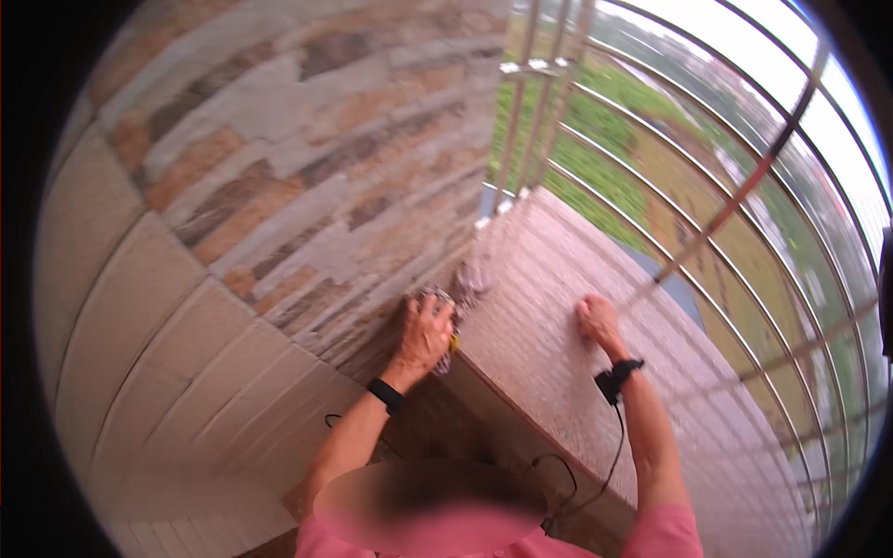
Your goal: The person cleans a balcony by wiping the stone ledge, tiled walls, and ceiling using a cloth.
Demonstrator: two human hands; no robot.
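My left hand has its fingers bent over a crumpled, patterned cloth, pressed against the wall where it meets the ledge's near corner. A small yellow spot shows beside the fingers. Just past it, a bunched, pale purplish thing lies along the wall edge of the ledge; I cannot tell whether it is part of the same cloth. My right hand is closed in a fist on the speckled pinkish stone ledge, and nothing shows in it.
A stone-patterned tile wall rises on the left, with pale tiles nearer me. Metal bars enclose the ledge's outer side, with greenery beyond. A black cable hangs from the device on my right wrist.
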